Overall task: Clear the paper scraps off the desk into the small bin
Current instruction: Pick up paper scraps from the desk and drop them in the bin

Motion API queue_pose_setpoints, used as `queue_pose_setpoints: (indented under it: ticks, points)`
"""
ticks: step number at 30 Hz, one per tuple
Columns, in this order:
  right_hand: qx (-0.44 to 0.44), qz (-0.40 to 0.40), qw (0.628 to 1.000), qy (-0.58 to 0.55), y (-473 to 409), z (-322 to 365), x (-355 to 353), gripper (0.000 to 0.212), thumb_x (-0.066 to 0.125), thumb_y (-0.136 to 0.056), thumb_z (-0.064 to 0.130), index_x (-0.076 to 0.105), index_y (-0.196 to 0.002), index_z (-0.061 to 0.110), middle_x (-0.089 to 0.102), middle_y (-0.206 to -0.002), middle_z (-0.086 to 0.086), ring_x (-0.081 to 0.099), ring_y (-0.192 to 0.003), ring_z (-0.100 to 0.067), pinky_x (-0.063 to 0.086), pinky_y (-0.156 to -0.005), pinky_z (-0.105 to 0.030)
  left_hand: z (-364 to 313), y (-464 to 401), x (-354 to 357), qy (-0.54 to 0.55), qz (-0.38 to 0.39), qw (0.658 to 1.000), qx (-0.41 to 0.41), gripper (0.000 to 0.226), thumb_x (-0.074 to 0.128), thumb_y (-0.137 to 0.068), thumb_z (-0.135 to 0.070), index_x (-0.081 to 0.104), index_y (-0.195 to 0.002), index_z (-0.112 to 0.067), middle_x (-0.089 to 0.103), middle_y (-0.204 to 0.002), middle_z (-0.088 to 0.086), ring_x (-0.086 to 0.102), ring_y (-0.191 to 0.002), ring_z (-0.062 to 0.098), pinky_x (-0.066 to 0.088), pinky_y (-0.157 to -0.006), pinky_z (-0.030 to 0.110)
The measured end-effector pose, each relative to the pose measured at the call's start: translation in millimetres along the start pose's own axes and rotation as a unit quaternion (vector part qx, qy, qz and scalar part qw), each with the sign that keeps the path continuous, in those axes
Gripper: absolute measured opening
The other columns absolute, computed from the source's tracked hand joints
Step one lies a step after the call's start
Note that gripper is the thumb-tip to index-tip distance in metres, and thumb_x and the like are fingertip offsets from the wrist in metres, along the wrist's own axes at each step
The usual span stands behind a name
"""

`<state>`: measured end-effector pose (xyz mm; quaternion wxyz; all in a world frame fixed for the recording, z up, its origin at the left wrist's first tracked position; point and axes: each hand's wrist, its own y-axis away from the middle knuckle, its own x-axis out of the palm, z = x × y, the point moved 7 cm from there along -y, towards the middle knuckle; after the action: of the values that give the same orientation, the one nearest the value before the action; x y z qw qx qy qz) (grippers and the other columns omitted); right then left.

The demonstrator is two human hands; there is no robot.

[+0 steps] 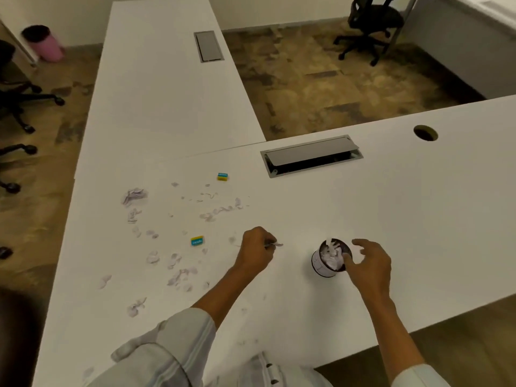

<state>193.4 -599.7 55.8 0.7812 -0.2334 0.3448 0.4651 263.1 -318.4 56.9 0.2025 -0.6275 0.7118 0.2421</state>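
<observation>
Several small torn paper scraps [178,275] lie scattered over the left part of the white desk [391,219], with a bigger crumpled wad [134,195] at the far left. A small round bin [331,258], dark inside with white sides, stands on the desk and holds paper. My left hand [255,248] is curled and pinches a paper scrap [275,244], just left of the bin. My right hand [368,263] hovers at the bin's right rim, fingers spread and relaxed, thumb at the rim.
Two small blue-and-yellow erasers [222,176] [197,241] lie among the scraps. A cable hatch [311,155] and a round grommet hole [425,132] sit in the desk behind. A pink bin [43,43] and office chairs [368,26] stand on the floor.
</observation>
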Motion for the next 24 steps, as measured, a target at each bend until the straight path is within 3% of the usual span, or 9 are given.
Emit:
queue_pose_setpoints:
  ticks: [4, 12, 17, 20, 24]
  points:
    - [-0.021, 0.029, 0.999, -0.041, 2.9, -2.5, -7.1, 0.016, 0.075, -0.077, 0.010, 0.069, -0.089, 0.017, 0.068, -0.081, 0.003, 0.065, -0.070, -0.004, 0.055, -0.058, -0.024, -48.0, 3.5, 54.9, 0.020, 0.053, 0.998, 0.018, 0.013, 0.070, -0.077, -0.001, 0.073, -0.089, 0.000, 0.070, -0.091, 0.018, 0.067, -0.081, 0.028, 0.047, -0.067, 0.020]
    - [-0.027, 0.044, 0.998, -0.038, 2.6, -15.9, -27.0, 0.016, 0.076, -0.078, 0.018, 0.069, -0.092, 0.021, 0.068, -0.084, 0.011, 0.065, -0.071, -0.002, 0.056, -0.061, -0.021, -102.2, 7.3, 136.3, -0.030, 0.223, 0.973, 0.054, 0.035, 0.070, -0.076, -0.020, 0.065, -0.109, -0.009, 0.070, -0.107, 0.010, 0.065, -0.099, 0.027, 0.052, -0.087, 0.030]
    - [-0.029, 0.055, 0.997, -0.036, -2.6, -18.7, -23.2, 0.014, 0.075, -0.078, 0.020, 0.069, -0.089, 0.025, 0.069, -0.084, 0.014, 0.065, -0.070, -0.002, 0.057, -0.057, -0.027, -79.6, 1.0, 122.0, 0.003, 0.207, 0.978, 0.017, 0.060, 0.079, -0.068, -0.012, 0.058, -0.124, -0.014, 0.063, -0.121, 0.010, 0.062, -0.107, 0.022, 0.054, -0.089, 0.032]
    - [-0.050, 0.071, 0.995, -0.040, -5.5, -9.8, -9.1, 0.014, 0.072, -0.078, 0.017, 0.068, -0.087, 0.026, 0.068, -0.082, 0.015, 0.065, -0.073, -0.002, 0.057, -0.057, -0.029, -54.8, -1.8, 101.7, 0.022, 0.166, 0.986, -0.026, 0.056, 0.078, -0.071, -0.013, 0.056, -0.122, -0.015, 0.059, -0.120, 0.012, 0.060, -0.106, 0.020, 0.054, -0.084, 0.028]
    - [-0.077, 0.130, 0.988, 0.023, -10.7, 10.0, 20.1, 0.021, 0.063, -0.083, 0.016, 0.069, -0.100, 0.026, 0.069, -0.092, 0.011, 0.065, -0.083, -0.011, 0.056, -0.066, -0.032, -12.5, 1.0, 66.7, -0.009, 0.123, 0.991, -0.060, 0.045, 0.078, -0.072, -0.020, 0.060, -0.112, -0.014, 0.065, -0.105, 0.007, 0.065, -0.092, 0.018, 0.056, -0.080, 0.030]
